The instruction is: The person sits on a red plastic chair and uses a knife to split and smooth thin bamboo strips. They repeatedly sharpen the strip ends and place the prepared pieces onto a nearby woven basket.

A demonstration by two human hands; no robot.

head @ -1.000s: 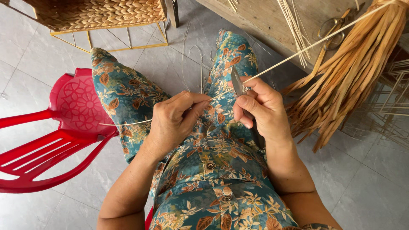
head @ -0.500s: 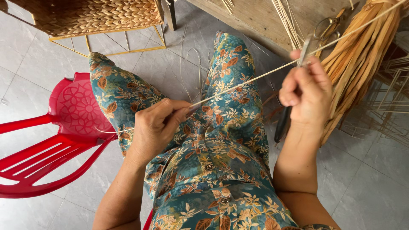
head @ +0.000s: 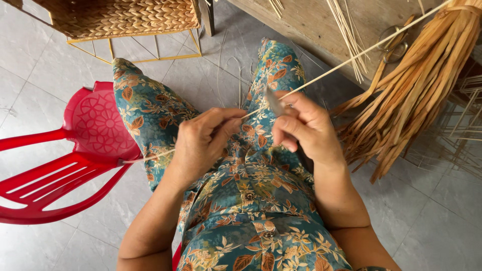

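My left hand pinches a long thin pale reed strip over my lap; the strip runs up to the right towards the top corner, and its tail trails left past the chair. My right hand grips a small knife, its grey blade pressed against the strip just right of my left fingers. The knife's dark handle pokes out below the palm. Both hands hover above my legs in teal floral cloth.
A red plastic chair lies at the left. A woven basket on a yellow wire frame stands at the top. A bundle of tan reed strips leans at the right by a wooden board with scissors.
My right hand with the knife went out up-right along the strip half a second ago and is now back beside my left hand over the lap.
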